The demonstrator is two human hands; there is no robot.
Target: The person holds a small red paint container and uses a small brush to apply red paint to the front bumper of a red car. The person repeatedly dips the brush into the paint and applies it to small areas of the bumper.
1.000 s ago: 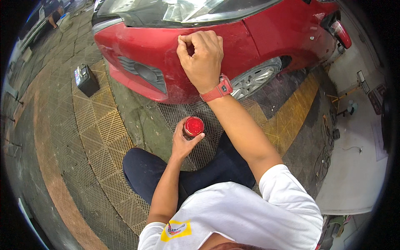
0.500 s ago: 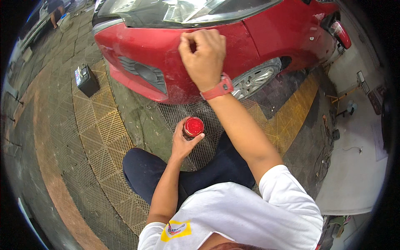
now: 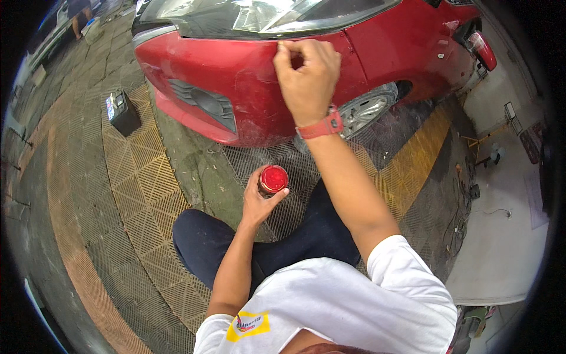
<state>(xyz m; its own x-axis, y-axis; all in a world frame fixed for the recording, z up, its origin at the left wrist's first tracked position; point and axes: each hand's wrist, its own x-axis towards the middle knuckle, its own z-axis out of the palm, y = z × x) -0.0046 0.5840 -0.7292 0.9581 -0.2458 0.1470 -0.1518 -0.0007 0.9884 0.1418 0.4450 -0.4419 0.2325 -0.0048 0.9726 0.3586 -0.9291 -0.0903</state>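
Note:
My left hand (image 3: 260, 198) is wrapped round a small round pot (image 3: 273, 179), held upright above my knees. Its top shows glossy red inside a pale rim; whether that is paint or a lid I cannot tell. My right hand (image 3: 309, 74), with a red watch (image 3: 321, 126) on the wrist, is raised before the red car's front bumper (image 3: 242, 76). Thumb and fingers are pinched together just under the headlight's lower edge. Anything between those fingertips is too small or hidden to make out. Dull, scuffed patches mark the bumper around the hand.
The car's headlight (image 3: 283, 17) is above my right hand, and the front wheel (image 3: 368, 112) behind my wrist. A black box-shaped battery (image 3: 122, 113) stands on the grid floor tiles (image 3: 141, 153) to the left. A white wall (image 3: 495, 236) runs along the right. Another person's legs (image 3: 76, 23) show far left.
My right hand has shifted a little to the right along the bumper, just below the headlight, still pinched. The left hand and the pot have stayed in place.

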